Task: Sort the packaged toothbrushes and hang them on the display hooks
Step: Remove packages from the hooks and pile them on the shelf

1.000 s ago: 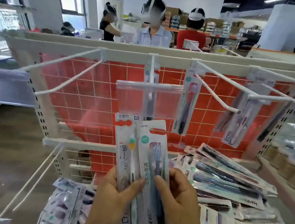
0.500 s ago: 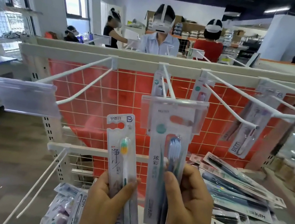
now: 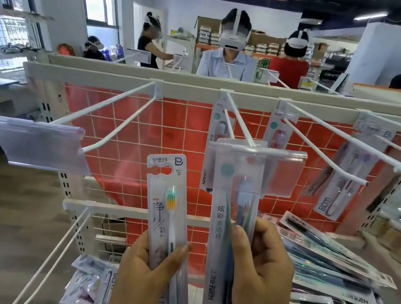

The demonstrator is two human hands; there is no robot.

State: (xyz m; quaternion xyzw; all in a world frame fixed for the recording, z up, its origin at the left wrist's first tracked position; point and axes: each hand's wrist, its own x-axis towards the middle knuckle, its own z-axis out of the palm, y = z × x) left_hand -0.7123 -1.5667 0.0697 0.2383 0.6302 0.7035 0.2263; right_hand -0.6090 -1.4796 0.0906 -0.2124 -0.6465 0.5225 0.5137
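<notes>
Right hand (image 3: 257,275)'s gripped Hane pack (image 3: 226,238) higher, behind tag; left hand (image 3: 144,277) gripping BDM pack (image 3: 168,226).

My left hand (image 3: 144,272) grips a white pack (image 3: 168,228) w/ a green-orange brush, upright. Right hand (image 3: 261,276) pinches a teal-dot pack (image 3: 226,230), its top up behind the clear tag holder (image 3: 283,171) on the middle hook (image 3: 239,121). More packs hang at the red grid (image 3: 119,122); a pile of packs (image 3: 334,267) lies to the right.
</notes>
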